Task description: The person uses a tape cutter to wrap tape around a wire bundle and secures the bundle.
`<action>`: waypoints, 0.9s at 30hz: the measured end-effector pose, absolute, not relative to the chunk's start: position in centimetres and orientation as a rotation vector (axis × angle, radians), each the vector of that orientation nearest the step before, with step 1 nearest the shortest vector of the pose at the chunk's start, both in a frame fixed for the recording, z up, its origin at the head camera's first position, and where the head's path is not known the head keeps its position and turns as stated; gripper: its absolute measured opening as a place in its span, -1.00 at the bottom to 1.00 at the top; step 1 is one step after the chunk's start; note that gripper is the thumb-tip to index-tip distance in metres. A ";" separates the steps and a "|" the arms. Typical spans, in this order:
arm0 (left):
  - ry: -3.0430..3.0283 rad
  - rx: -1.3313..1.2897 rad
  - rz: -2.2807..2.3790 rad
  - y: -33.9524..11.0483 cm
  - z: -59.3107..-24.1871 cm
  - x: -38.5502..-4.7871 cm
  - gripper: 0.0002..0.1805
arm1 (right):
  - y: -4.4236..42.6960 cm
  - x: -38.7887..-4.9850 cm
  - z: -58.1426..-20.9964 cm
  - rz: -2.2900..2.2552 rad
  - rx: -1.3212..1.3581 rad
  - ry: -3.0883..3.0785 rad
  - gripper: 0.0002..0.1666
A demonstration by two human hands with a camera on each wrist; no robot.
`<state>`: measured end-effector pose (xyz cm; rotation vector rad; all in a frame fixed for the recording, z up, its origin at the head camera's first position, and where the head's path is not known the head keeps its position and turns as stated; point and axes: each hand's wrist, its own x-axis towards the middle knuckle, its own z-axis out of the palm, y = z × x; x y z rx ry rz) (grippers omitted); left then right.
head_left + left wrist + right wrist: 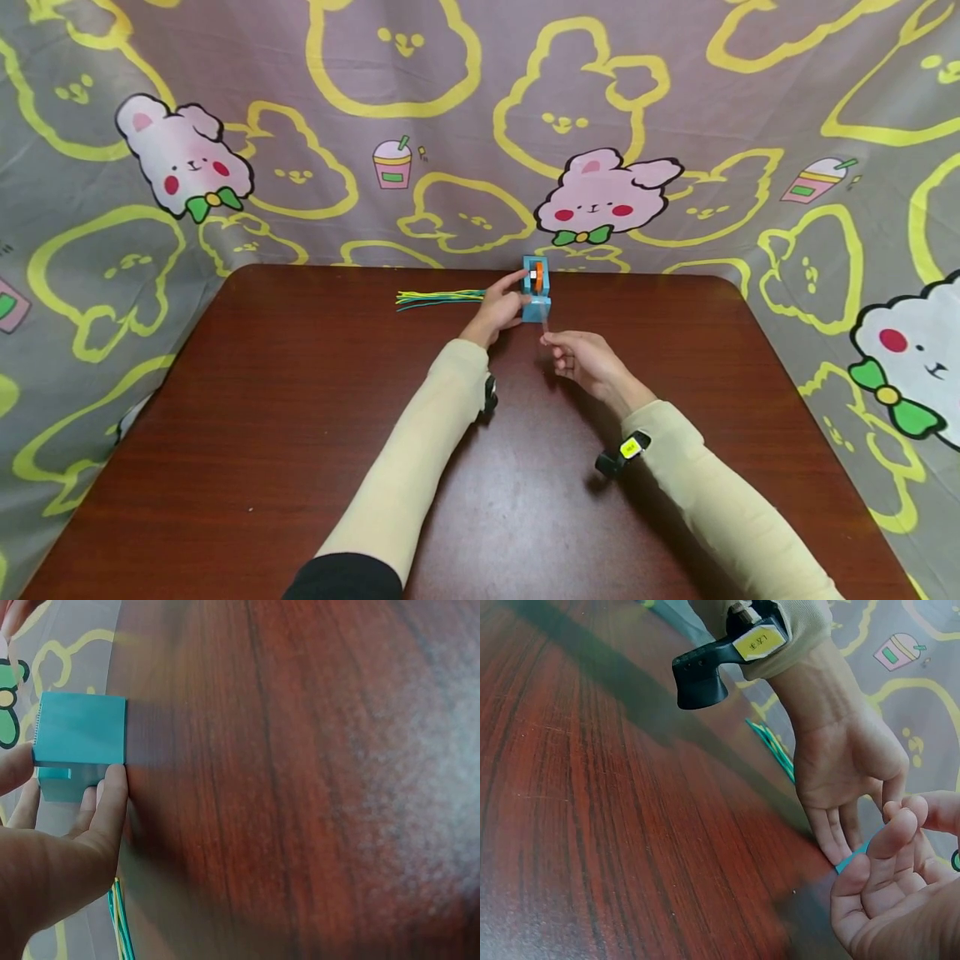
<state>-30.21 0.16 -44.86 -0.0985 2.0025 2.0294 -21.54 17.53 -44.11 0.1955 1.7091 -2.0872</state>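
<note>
A blue tape dispenser (pixel 536 312) with an orange core stands near the table's back edge. My left hand (pixel 501 310) grips it from the left side; in the left wrist view, fingers and thumb lie around the dispenser's teal body (pixel 81 727). Thumb and index finger of my right hand (pixel 588 360) pinch the end of a clear tape strip (pixel 545 323) that stretches from the dispenser toward me. In the right wrist view, my right hand (pixel 892 892) largely hides the dispenser, and the strip is hard to make out there.
A bundle of thin yellow and teal strands (pixel 438 297) lies left of the dispenser, its right end behind my left hand. The brown wooden table (pixel 300 417) meets a patterned curtain (pixel 465 125) at the back. Wrist cameras sit on both sleeves.
</note>
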 end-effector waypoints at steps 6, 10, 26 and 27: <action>1.998 -0.099 2.035 0.2 -44.8 -30.3 -0.43 | 17.4 -21.4 -44.0 -2.089 0.179 1.710 -0.82; 2.013 -0.091 2.027 0.3 -45.0 -30.5 -0.42 | 17.4 -21.2 -43.9 -2.094 0.175 1.699 -0.83; 2.016 -0.085 2.035 0.2 -44.9 -30.1 -0.43 | 17.4 -20.3 -43.9 -2.092 0.172 1.676 -0.82; 2.016 -0.085 2.036 0.2 -44.9 -30.1 -0.44 | 17.4 -20.3 -43.9 -2.092 0.174 1.675 -0.82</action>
